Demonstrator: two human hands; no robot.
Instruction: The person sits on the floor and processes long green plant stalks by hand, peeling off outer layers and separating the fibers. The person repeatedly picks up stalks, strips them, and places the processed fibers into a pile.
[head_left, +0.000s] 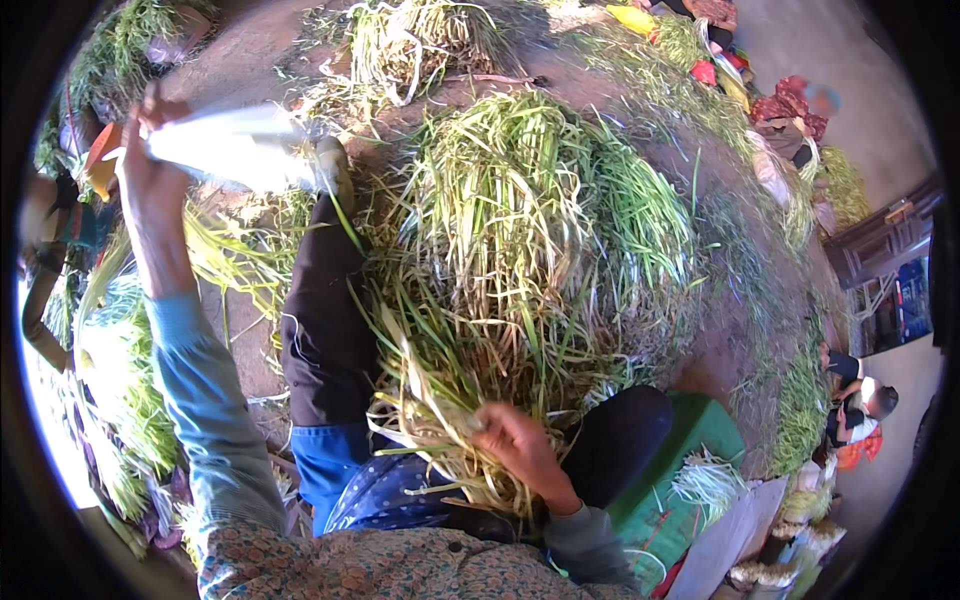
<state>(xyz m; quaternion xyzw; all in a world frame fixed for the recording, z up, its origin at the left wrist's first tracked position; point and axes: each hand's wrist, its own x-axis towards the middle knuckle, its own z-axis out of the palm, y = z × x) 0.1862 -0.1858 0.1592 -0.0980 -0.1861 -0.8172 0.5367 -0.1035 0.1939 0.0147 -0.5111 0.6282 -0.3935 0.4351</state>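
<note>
My left hand (154, 154) is raised at the far left, away from the pile. Beside its fingers spreads a bright, overexposed white streak (232, 146); glare and blur hide whether the hand grips it. Low in the middle, my right hand (517, 446) has curled fingers closed on limp leaves at the edge of a loose bunch of long green and yellowed leafy stalks (427, 405) across my lap. Just beyond lies a large heap of similar leafy stalks (510, 210), greener on its right side. A dark polka-dotted cloth (390, 491) covers part of my lap.
My outstretched leg (330, 315) borders the heap. Another stalk pile (420, 45) stands farther off. White trimmed strands (709, 480) rest on green sacking (645, 517) at right. People sit along the right side, including one person (862, 405); more greenery (127, 375) lies left.
</note>
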